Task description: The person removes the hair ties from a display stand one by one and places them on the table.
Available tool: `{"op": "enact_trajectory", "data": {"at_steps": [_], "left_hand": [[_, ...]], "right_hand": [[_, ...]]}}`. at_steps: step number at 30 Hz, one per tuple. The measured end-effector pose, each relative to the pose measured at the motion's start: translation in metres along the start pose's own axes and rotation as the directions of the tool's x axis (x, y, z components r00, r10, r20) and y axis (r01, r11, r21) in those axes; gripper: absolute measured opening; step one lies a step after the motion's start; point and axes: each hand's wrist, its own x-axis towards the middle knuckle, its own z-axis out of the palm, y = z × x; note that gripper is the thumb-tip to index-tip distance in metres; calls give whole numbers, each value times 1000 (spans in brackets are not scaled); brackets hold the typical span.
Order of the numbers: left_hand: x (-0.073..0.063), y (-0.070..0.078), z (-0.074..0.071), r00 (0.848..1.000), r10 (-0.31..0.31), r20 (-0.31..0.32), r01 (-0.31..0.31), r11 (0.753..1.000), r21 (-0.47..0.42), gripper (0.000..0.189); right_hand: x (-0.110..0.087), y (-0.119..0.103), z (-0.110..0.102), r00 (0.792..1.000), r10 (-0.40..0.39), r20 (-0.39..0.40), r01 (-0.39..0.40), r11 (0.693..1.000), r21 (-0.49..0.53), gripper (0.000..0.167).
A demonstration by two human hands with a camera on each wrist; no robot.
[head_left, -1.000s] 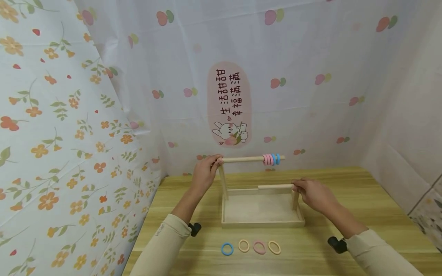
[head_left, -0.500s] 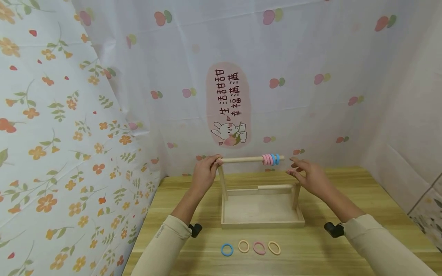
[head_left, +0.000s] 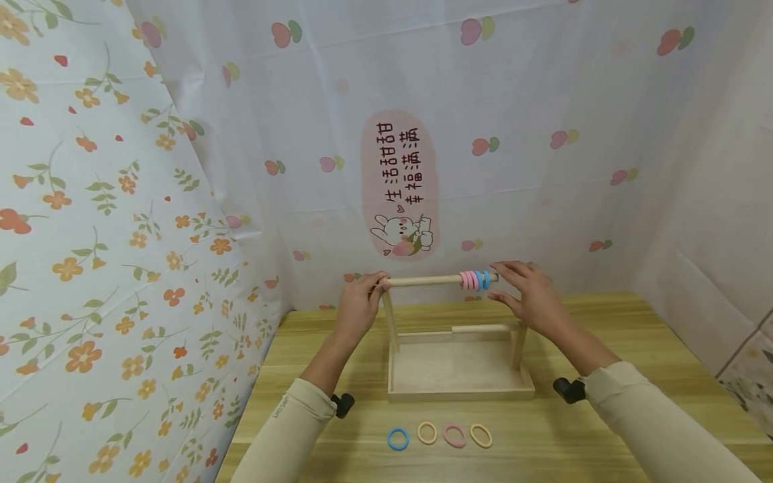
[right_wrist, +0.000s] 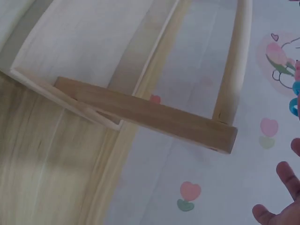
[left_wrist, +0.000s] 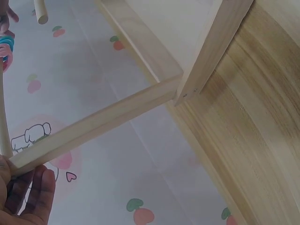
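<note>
A wooden stand (head_left: 461, 397) has a shallow tray base and two posts. My left hand (head_left: 355, 305) pinches the top of the taller left post (head_left: 391, 322), where the upper dowel (head_left: 423, 280) joins it. Pink rings (head_left: 468, 280) and two blue rings (head_left: 486, 280) hang near that dowel's free right end. Around this end my right hand (head_left: 534, 298) holds its thumb and fingers apart, fingertips right by the tip. The shorter right post (right_wrist: 154, 115) carries a lower dowel (head_left: 483, 328) pointing left. In the right wrist view, the fingers (right_wrist: 287, 176) are spread.
In front of the stand, a blue ring (head_left: 398, 429), a cream ring (head_left: 427, 422), a pink ring (head_left: 454, 425) and another cream ring (head_left: 481, 425) lie in a row on the wood-grain table (head_left: 338, 456). A printed curtain (head_left: 543, 221) hangs behind the table.
My right hand has let go of the right post's top and moved up and left to the upper dowel's free end, its fingers spreading. The left hand keeps its place.
</note>
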Motion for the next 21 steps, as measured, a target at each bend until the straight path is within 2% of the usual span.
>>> {"op": "enact_trajectory", "data": {"at_steps": [5,21], "left_hand": [[0,-1,1,1000,15,-12,-15,1000,-4,28],[0,0,1,1000,-3,2,3,1000,-4,27]], "right_hand": [[4,-2,3,1000,-2,-1,2,1000,12,61],[11,-3,5,994,-34,-101,40,997,60,49]]}}
